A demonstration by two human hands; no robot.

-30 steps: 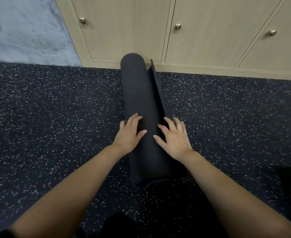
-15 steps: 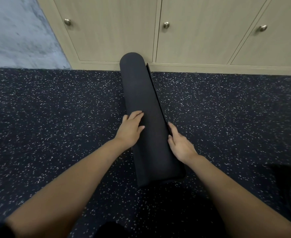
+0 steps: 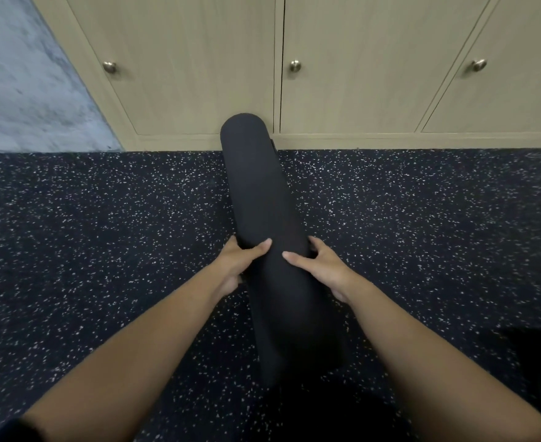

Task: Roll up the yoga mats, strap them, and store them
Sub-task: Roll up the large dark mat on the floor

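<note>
The rolled black yoga mat (image 3: 259, 224) lies lengthwise on the speckled floor (image 3: 103, 234), its far end touching the base of the cabinets (image 3: 199, 74). The left hand (image 3: 242, 261) and right hand (image 3: 318, 266) each curl around the roll from opposite sides near its middle, thumbs on top. No strap is visible. The likely risk is that the loose outer edge springs open if either grip slackens, or that the roll telescopes unevenly when lifted.

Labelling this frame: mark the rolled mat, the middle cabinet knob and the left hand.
rolled mat (image 3: 256, 186), head view, top of the roll's far half.
middle cabinet knob (image 3: 295, 65), head view, its round face.
left hand (image 3: 234, 265), head view, back of the hand.
</note>
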